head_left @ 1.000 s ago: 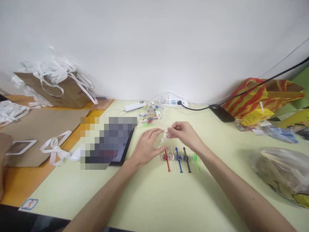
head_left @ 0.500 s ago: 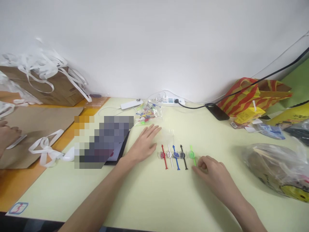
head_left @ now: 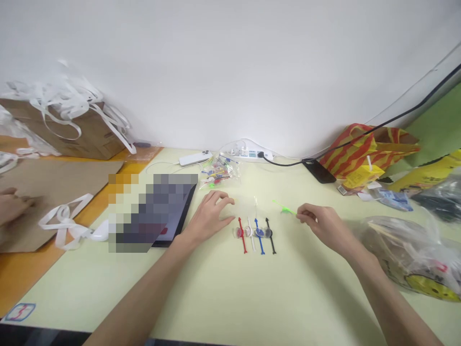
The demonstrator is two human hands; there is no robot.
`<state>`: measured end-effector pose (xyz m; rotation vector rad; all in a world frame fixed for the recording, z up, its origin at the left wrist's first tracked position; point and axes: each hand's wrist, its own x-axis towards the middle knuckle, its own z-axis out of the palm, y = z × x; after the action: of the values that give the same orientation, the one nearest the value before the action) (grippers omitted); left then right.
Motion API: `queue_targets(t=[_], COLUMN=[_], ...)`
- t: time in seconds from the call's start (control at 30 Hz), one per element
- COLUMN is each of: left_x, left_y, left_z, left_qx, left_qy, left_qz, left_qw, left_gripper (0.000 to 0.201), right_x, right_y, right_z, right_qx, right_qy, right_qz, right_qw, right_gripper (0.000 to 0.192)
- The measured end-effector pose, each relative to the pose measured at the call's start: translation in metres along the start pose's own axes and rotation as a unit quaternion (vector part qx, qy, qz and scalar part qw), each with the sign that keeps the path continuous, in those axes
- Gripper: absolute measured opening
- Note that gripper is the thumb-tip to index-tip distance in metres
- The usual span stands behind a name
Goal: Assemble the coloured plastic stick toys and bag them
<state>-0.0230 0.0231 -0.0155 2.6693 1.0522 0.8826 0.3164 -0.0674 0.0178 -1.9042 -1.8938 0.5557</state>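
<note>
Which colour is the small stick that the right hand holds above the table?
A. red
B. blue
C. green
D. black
C. The right hand pinches the green stick at its tip, lifted off the table, while the red stick, the white stick, the blue stick and the black stick lie in a row near the left hand.

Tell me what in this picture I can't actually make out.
- Tablet screen, head view: pixelated over.
- Green stick in the right hand: motion-blurred, shape unclear.
- Clear bag's contents: too small to tell apart.
- A person's hand: cut off by the left edge.
- Left hand palm: faces down, hidden.
</note>
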Motion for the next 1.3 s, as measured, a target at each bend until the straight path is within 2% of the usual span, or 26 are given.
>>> queue_targets(t=[0.13,0.33,0.5,0.7,0.87,1.07,1.17,1.3], left_x=[-0.001,-0.002,-0.002,-0.003,-0.003,-0.003,-0.003,-0.002], left_y=[0.003,0.003,0.001,-0.002,-0.004,-0.006,-0.005,-0.002], left_z=[0.0,0.002,0.003,0.004,0.005,0.006,0.006,0.006], left_qx=[-0.01,-0.028,-0.028,-0.006,0.006,0.032,0.063,0.097], left_qy=[-0.008,0.007,0.01,0.038,0.045,0.062,0.052,0.043], left_qz=[0.031,0.054,0.068,0.049,0.053,0.051,0.06,0.072], left_qw=[0.999,0.998,0.997,0.998,0.998,0.996,0.995,0.992], left_gripper=[0.019,0.002,0.008,0.005,0.009,0.006,0.013,0.01], right_x=[0.03,0.053,0.073,0.088,0.09,0.098,0.101,0.101], right_y=[-0.008,-0.012,-0.022,-0.031,-0.034,-0.034,-0.034,-0.035], right_z=[-0.001,0.007,0.006,0.014,0.031,0.049,0.056,0.066], right_qx=[-0.011,0.023,0.027,0.022,0.017,0.006,0.003,0.002], right_qy=[-0.042,-0.124,-0.168,-0.151,-0.093,-0.041,-0.03,-0.014], right_qz=[-0.049,-0.075,-0.116,-0.139,-0.162,-0.189,-0.204,-0.226], right_qw=[0.998,0.989,0.979,0.978,0.982,0.981,0.979,0.974], right_gripper=[0.017,0.017,0.018,0.016,0.017,0.015,0.014,0.013])
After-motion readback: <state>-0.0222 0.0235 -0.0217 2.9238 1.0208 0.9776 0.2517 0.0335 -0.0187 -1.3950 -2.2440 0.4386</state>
